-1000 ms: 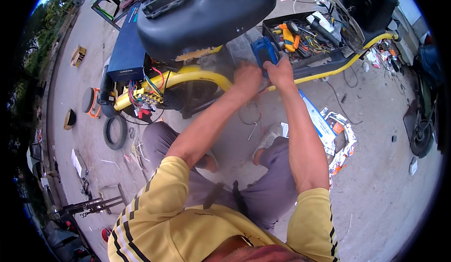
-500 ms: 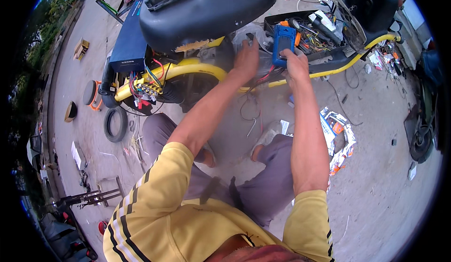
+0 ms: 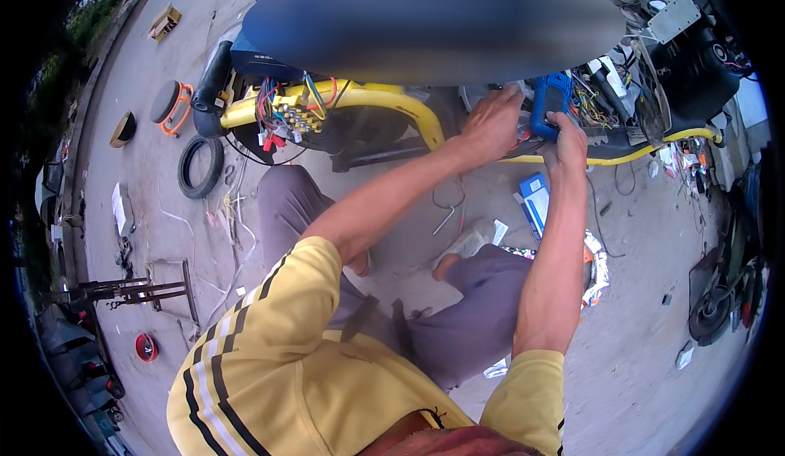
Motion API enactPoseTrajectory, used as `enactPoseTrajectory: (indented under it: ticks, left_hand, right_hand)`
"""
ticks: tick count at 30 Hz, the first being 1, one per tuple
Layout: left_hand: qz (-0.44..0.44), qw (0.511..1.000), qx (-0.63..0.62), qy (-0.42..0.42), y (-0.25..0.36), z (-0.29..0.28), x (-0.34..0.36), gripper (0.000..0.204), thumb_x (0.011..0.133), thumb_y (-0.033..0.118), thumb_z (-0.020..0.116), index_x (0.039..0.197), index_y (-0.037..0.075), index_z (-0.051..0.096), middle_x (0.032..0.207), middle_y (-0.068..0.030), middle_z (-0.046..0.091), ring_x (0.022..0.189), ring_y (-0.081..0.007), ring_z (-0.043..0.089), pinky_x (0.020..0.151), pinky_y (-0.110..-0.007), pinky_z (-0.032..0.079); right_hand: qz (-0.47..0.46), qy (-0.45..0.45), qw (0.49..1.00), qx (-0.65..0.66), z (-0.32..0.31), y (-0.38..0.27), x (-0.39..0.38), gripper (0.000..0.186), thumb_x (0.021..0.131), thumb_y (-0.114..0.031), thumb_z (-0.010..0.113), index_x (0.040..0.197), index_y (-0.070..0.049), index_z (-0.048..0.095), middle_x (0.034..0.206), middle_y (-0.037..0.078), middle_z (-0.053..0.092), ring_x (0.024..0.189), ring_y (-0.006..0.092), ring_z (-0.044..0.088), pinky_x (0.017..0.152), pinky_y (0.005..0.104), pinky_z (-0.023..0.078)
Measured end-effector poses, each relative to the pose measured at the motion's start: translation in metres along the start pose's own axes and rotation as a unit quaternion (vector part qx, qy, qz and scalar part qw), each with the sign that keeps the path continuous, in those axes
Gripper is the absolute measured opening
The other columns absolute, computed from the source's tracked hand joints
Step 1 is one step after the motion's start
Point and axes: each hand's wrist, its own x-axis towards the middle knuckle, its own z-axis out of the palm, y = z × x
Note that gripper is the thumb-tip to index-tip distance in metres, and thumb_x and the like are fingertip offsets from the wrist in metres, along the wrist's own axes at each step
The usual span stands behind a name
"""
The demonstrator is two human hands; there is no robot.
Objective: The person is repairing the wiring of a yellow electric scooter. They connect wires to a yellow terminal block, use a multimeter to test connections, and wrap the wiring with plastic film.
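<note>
My right hand [image 3: 568,141] grips the lower end of a blue handheld meter [image 3: 551,96]. Just to its left, my left hand [image 3: 491,125] has curled fingers at some small dark item that I cannot make out, beside clear plastic and red wire. Both hands are over the scooter's yellow tubular frame [image 3: 417,111]. Left of them, coloured wires with connectors and a brass terminal block [image 3: 298,116] hang on the frame, below a dark blue box [image 3: 262,62]. A large blurred oval hides the upper part of the scooter.
A tool tray with wires [image 3: 601,96] lies right of the meter. On the ground are a blue-and-white box [image 3: 533,202], a black tyre [image 3: 199,167], an orange-rimmed stool [image 3: 172,106], a red container [image 3: 145,347] and metal frames [image 3: 163,291]. Another scooter [image 3: 711,301] stands at the right.
Both hands have moved right in the picture, the meter along with my right hand. The view has shifted, with the ground items higher up. The upper scooter is now blurred.
</note>
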Motion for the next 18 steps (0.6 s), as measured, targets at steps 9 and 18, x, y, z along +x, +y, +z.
enactPoseTrajectory:
  ticks: [9,18]
  left_hand:
    - [-0.024,0.986,-0.165,0.028,0.017,0.039,-0.02,0.066,0.106,0.02,0.051,0.163,-0.009,0.033,0.17,-0.0333,0.033,0.16,-0.0473,0.031,0.134,-0.05,0.024]
    - [-0.045,0.974,-0.218,0.035,0.012,0.04,-0.03,0.067,0.106,0.017,0.054,0.162,-0.009,0.031,0.167,-0.0346,0.035,0.159,-0.0487,0.033,0.132,-0.051,0.027]
  right_hand:
    - [0.015,-0.031,0.999,-0.01,-0.002,-0.015,-0.019,0.02,0.093,-0.007,0.069,0.109,0.005,0.069,0.1,0.014,0.069,0.088,0.0271,0.07,0.079,0.0519,0.063]
    - [0.022,-0.043,0.999,-0.024,-0.003,-0.012,-0.017,0.033,0.092,-0.005,0.071,0.121,0.01,0.066,0.107,0.018,0.07,0.09,0.0284,0.072,0.08,0.049,0.063]
